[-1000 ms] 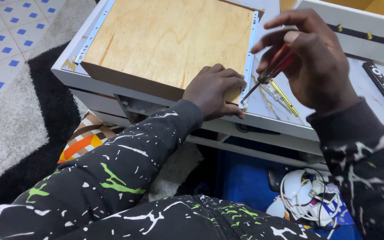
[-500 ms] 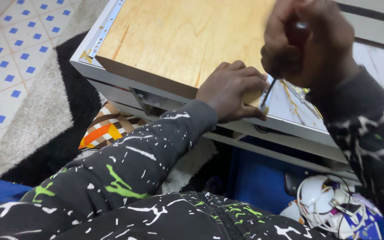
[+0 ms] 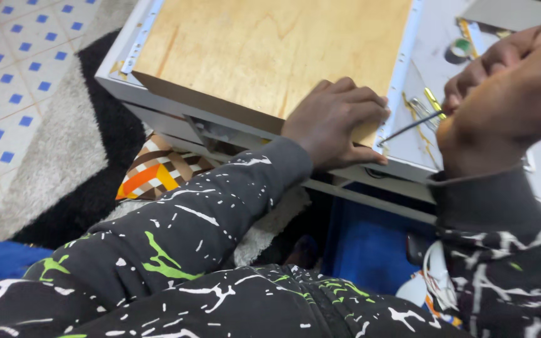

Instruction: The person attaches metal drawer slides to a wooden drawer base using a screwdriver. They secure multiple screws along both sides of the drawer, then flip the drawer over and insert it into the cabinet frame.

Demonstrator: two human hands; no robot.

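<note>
- Left hand is flat on the near right corner of the plywood panel, fingers spread out over the wood and thumb tucked along the front edge. It's pressing down, not wrapped around anything.
- Right hand is curled tight around a screwdriver; only the thin metal shaft sticks out of the fist, slanting down and left so the tip sits just beside the left fingertips, right at the white side rail.
- The panel lies inside a white drawer frame, which looks upside down, with the wood filling most of it.
- On the white surface past the rail there's a bit of gold-coloured hardware near the shaft, plus a small roll of tape further back.
- Down below: a patterned orange, yellow and brown cushion on a grey and black rug, with white floor tiles with blue squares off to the left.
- Both sleeves are black with white and green paint-splatter print.
</note>
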